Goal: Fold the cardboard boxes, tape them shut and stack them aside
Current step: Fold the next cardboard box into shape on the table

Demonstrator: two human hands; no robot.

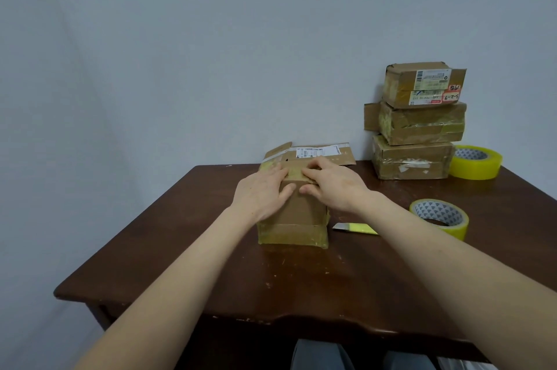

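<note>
A small cardboard box (297, 216) with old yellowish tape stands in the middle of the dark wooden table (211, 264). My left hand (262, 192) lies flat on its top left, fingers stretched forward. My right hand (334, 181) presses down on the top right, fingertips on the taped seam. Both thumbs meet over the near edge of the top. A far flap (328, 154) with a shipping label sticks up behind my fingers.
Three taped boxes (417, 122) are stacked at the back right against the wall. A yellow tape roll (476, 162) sits beside the stack, another tape roll (440, 217) lies nearer. A small yellow-handled cutter (355, 228) lies right of the box.
</note>
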